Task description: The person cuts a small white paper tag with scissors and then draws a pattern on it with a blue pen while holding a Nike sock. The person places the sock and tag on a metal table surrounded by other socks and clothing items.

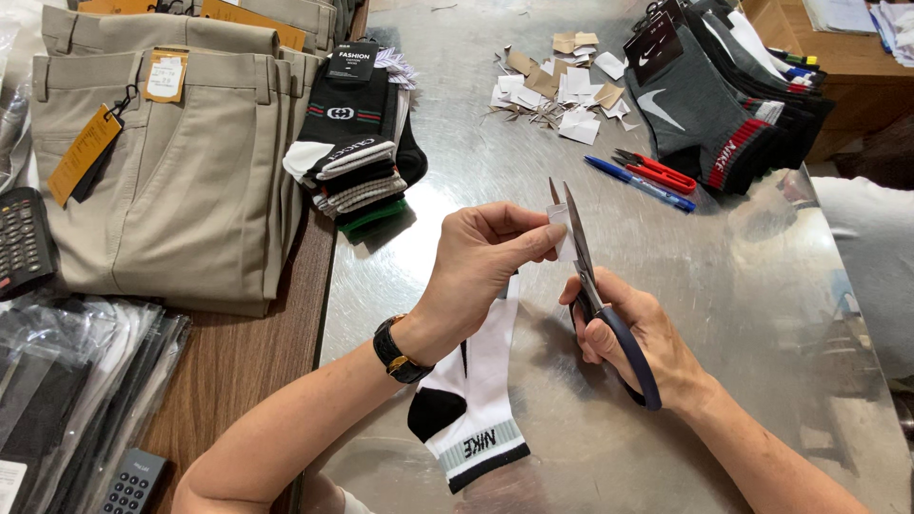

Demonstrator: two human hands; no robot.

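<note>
My left hand (486, 252) pinches a small white paper tag (562, 228) attached to the top of a white sock with black heel and striped cuff (481, 400), which hangs down onto the metal table (724, 286). My right hand (638, 338) grips dark-handled scissors (595, 290). Their blades point up and lie against the tag between the two hands. A black watch sits on my left wrist.
Folded beige trousers (181, 162) with orange tags lie at the left. Stacked dark socks (357, 143) are beside them, more dark socks (714, 105) at far right. Paper scraps (562, 90), a blue pen (638, 184) and red snips (657, 171) lie beyond. Plastic bags, calculators at left.
</note>
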